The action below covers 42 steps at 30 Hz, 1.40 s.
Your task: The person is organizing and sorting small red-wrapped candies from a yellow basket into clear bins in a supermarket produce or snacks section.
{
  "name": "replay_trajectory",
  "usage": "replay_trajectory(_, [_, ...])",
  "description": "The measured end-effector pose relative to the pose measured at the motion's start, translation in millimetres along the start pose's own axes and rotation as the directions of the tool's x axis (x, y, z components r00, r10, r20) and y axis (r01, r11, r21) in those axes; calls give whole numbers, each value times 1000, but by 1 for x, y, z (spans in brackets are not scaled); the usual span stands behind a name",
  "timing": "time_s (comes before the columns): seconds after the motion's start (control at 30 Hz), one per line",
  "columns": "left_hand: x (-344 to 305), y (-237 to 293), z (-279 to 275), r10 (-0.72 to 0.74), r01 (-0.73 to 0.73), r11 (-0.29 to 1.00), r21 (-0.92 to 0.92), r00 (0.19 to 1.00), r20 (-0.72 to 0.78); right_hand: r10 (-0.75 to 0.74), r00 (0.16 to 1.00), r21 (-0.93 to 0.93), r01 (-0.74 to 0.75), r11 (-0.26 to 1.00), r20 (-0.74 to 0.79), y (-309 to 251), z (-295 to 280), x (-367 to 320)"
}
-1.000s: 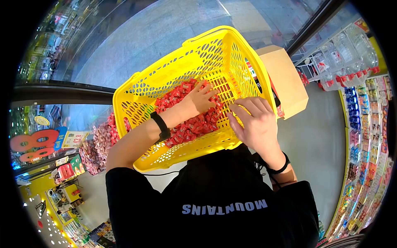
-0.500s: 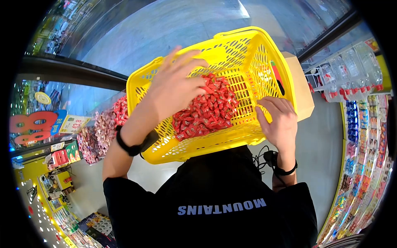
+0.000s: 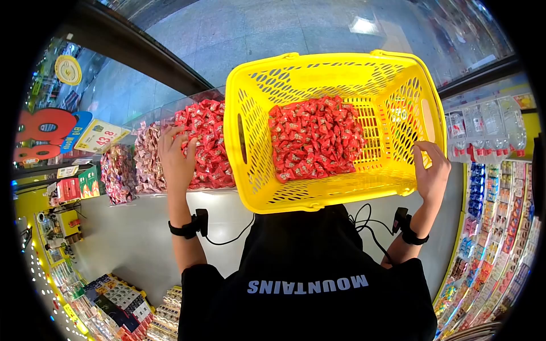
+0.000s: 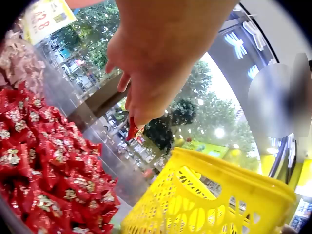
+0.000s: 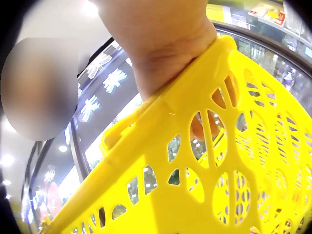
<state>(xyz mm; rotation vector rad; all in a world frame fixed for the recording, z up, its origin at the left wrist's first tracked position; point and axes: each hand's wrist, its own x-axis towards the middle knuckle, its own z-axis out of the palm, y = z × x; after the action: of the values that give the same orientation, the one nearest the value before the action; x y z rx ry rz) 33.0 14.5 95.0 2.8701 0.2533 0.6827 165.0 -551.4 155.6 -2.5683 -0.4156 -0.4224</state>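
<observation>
A yellow basket [image 3: 341, 200] with perforated walls sits in front of the torso, a heap of red wrapped candies [image 3: 315, 136] covering much of its bottom. My right hand [image 3: 433, 173] grips the basket's right rim; fingertips show through the wall openings in the right wrist view. Left of the basket, my left hand [image 3: 177, 162] is over a bin of loose candies, where the red pile [image 3: 211, 150] meets the pink one [image 3: 149, 162]. In the left wrist view, its fingertips pinch one red wrapped candy [image 4: 133, 129].
A price sign [image 3: 102, 136] and large red numerals [image 3: 42, 133] stand at the left. Plastic bottles [image 3: 483, 128] hang at the right above long stocked shelves [image 3: 492, 227]. Cables [image 3: 230, 241] run from both wrist cameras.
My left hand has come up out of the basket and moved left to the candy bin. The basket sits further right in view. My right hand stays at its right rim.
</observation>
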Motion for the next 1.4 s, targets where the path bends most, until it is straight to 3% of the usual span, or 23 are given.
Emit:
replay_trajectory(0.23, [1, -51, 27, -8, 11, 999, 39, 997, -78, 35, 999, -63, -34, 997, 10, 1, 2, 0])
replay_trajectory(0.37, [14, -64, 47, -64, 52, 993, -103, 991, -118, 32, 999, -83, -32, 996, -3, 2, 3, 0])
replay_trajectory(0.43, [22, -51, 39, -10, 15, 999, 28, 990, -143, 11, 1000, -84, -11, 996, -6, 5, 3, -1])
replay_trajectory(0.53, [41, -18, 12, 16, -13, 1000, 22, 989, -148, 9, 998, -39, -12, 999, -59, -7, 3, 0])
replay_trajectory(0.7, [86, 103, -84, 203, -226, 963, -150, 967, -152, -69, 997, -44, 68, 997, -21, 0, 2, -3])
replay_trajectory(0.77, [109, 149, -113, 385, -409, 906, -112, 904, -188, -83, 996, -74, 82, 994, -12, -4, 0, -3])
replay_trajectory(0.87, [143, 213, -132, 607, -608, 772, -186, 792, -69, -90, 996, -41, 90, 995, 0, -9, -2, 0])
replay_trajectory(1.0, [177, 289, -86, 748, -705, 633, -319, 663, 20, -135, 990, 17, 135, 991, 26, -3, -7, 2])
replay_trajectory(1.13, [182, 331, 18, 811, -686, 575, -446, 550, 200, -225, 972, 84, 219, 972, 65, 8, -13, 2])
replay_trajectory(1.27, [147, 335, 127, 762, -646, 641, -415, 473, 442, -284, 954, 102, 274, 956, 98, 15, -15, 3])
replay_trajectory(1.4, [104, 313, 200, 774, -749, 600, -279, 456, 440, -255, 956, 117, 239, 964, 148, 15, -13, 3])
